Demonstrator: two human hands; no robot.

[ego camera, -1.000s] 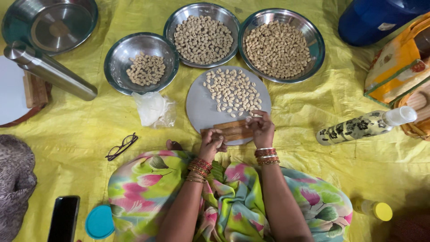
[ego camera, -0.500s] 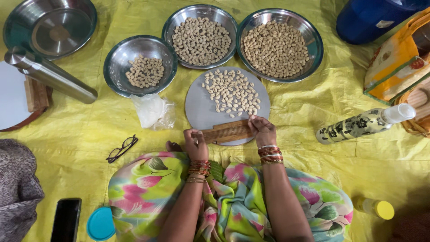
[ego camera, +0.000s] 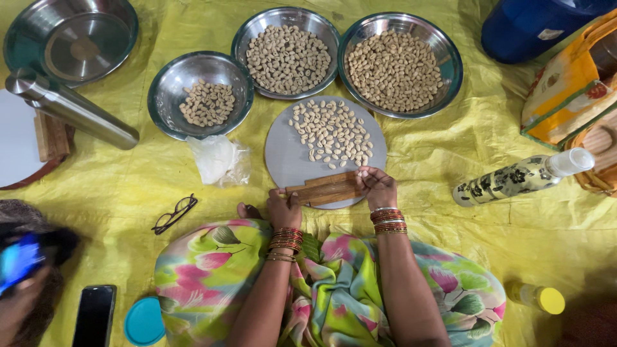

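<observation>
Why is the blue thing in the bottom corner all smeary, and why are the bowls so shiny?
Head view: the blue blob at lower left is motion-blurred; the round steel bowls throw back soft glare from even light; the grey round board, the ridged wooden block and both hands, left and right, look sharp.

A yellow sheet covers the floor. On it, a round grey board lies central; three steel bowls sit beyond it, spectacles and a phone to its left, a patterned bottle to its right.
</observation>
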